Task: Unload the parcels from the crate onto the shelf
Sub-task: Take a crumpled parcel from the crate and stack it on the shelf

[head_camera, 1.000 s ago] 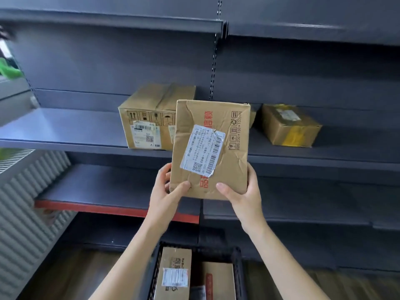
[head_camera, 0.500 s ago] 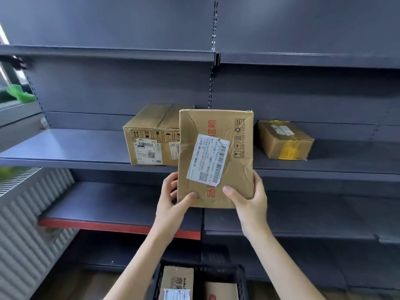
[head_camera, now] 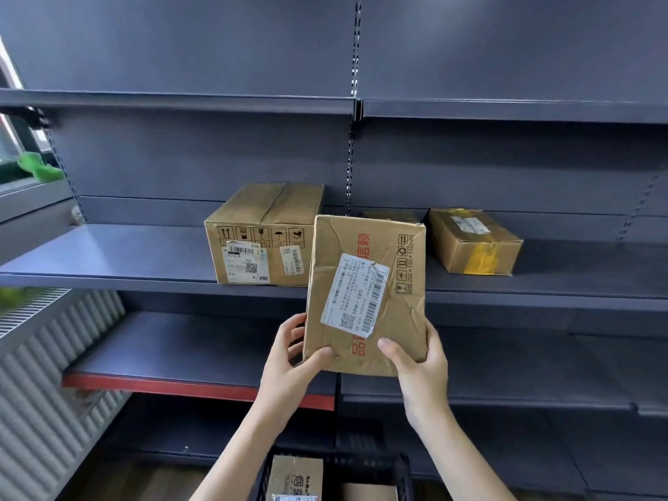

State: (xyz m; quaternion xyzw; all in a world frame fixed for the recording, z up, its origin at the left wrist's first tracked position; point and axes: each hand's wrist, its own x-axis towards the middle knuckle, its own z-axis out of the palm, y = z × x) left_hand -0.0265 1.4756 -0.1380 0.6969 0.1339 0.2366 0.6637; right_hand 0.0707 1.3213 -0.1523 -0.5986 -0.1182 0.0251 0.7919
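Note:
I hold a crumpled brown parcel with a white barcode label upright in front of the middle shelf. My left hand grips its lower left corner and my right hand its lower right edge. Two parcels stand on that shelf: a large taped box to the left and a smaller box with yellow tape to the right. Another flat parcel shows just behind the held one. Below, the black crate holds more parcels.
The dark grey shelving has an upper shelf and a lower shelf with a red front edge. A white corrugated wall and a window with green foliage lie to the left. The floor is wood.
The view has tilted upward, so the crate has slipped toward the bottom edge. The held parcel stays upright in both hands, in front of the gap between the two shelved boxes.

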